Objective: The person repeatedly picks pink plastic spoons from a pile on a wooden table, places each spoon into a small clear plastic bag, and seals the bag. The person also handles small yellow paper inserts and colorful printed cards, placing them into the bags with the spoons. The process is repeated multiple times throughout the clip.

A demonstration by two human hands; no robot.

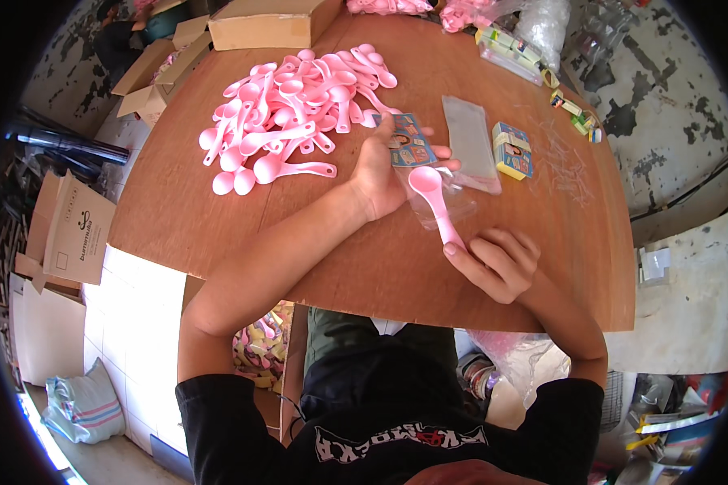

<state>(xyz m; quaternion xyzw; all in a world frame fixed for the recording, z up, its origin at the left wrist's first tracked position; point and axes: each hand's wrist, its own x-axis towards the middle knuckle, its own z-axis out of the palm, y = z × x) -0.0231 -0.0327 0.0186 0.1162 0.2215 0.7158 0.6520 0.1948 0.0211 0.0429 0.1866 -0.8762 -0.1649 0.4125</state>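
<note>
My left hand [376, 174], palm up, holds a small blue printed card [411, 139] under its thumb. A clear plastic bag [463, 208] hangs from the same hand below the card, and its opening is hard to make out. In my right hand [500, 265], the fingertips pinch a pink measuring spoon [435, 198] by its handle end. The spoon's round bowl points away from me and lies over the bag, close to the left fingers; whether it is inside the bag I cannot tell.
Many loose pink spoons [287, 105] are heaped at the far left of the wooden table [364, 271]. Right of my left hand lie a stack of clear bags [469, 133] and a banded card stack [511, 153]. Rubber bands [565, 166] lie farther right. A cardboard box [267, 23] stands at the back.
</note>
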